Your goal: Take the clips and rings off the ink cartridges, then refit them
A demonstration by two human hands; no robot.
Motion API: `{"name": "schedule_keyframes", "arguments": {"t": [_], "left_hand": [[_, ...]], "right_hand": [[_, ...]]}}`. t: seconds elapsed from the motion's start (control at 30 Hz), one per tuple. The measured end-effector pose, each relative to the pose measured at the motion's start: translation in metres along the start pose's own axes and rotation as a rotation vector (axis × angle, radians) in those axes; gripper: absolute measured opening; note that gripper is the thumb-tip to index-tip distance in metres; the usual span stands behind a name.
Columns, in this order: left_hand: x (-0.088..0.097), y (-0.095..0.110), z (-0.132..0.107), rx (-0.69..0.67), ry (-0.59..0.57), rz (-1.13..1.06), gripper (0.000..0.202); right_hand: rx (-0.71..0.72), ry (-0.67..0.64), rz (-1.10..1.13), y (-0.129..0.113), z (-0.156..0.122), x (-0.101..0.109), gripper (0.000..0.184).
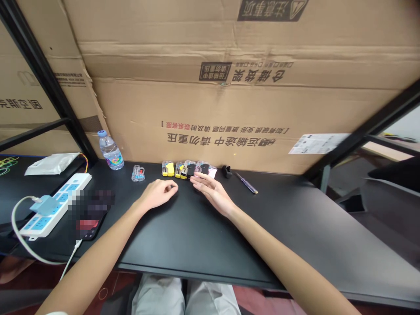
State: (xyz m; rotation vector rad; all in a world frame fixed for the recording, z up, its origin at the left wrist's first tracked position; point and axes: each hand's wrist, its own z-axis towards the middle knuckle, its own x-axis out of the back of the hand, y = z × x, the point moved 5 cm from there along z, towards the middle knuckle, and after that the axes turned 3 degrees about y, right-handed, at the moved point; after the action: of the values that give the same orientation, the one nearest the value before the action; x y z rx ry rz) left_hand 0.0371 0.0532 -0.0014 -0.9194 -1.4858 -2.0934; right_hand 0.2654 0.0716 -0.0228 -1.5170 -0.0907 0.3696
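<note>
My left hand [159, 194] rests over the black table, its fingers curled towards the thumb in a loose ring with nothing visible in it. My right hand [215, 192] is held flat with straight fingers, holding nothing. Its fingertips are just in front of a row of small clear plastic pieces, and partly cover them from view. In that row are a yellow-and-clear piece [168, 169], another yellow one [180, 170] and black-and-clear pieces [190, 169]. A separate clear piece with blue and red parts [138, 173] lies left of my left hand.
A water bottle [110, 151] stands at the back left. Left are a white power strip [77, 183] with a plugged-in charger, a phone [95, 214] and a white packet [52, 163]. A small black part [226, 171] and a screwdriver [246, 183] lie right, before a cardboard wall [203, 105].
</note>
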Motion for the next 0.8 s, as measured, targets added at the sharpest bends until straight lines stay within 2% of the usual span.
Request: {"name": "schedule_keyframes", "arguments": {"t": [0.07,0.17,0.23,0.33,0.47,0.57,0.67,0.73,0.8], "left_hand": [[0.020,-0.003,0.000,-0.012,0.135,0.259,0.024],[0.045,-0.016,0.000,0.056,0.283,0.484,0.022],[0.055,-0.027,-0.001,0.126,0.320,0.644,0.018],[0.060,-0.042,-0.003,0.227,0.288,0.750,0.017],[0.056,-0.042,-0.002,0.227,0.243,0.695,0.015],[0.040,-0.035,0.000,0.175,0.187,0.497,0.015],[0.016,-0.024,0.002,0.058,0.072,0.276,0.015],[0.006,-0.015,0.001,-0.020,0.028,0.208,0.016],[0.006,-0.008,0.000,-0.062,0.056,0.211,0.018]], "right_hand": [[0.010,0.007,-0.031,0.000,0.004,0.004,0.052],[-0.010,-0.035,-0.091,0.005,0.010,0.005,0.055],[-0.001,-0.061,-0.116,0.007,0.012,0.003,0.055],[0.075,-0.056,-0.157,0.004,0.011,0.000,0.046],[0.236,0.066,-0.288,-0.015,0.006,0.016,0.029],[0.401,0.239,-0.493,-0.031,0.007,0.051,0.025],[0.533,0.474,-0.858,-0.036,0.010,0.094,0.031],[0.510,0.483,-1.063,-0.028,0.016,0.113,0.043],[0.475,0.437,-1.208,-0.018,0.022,0.124,0.050]]}}
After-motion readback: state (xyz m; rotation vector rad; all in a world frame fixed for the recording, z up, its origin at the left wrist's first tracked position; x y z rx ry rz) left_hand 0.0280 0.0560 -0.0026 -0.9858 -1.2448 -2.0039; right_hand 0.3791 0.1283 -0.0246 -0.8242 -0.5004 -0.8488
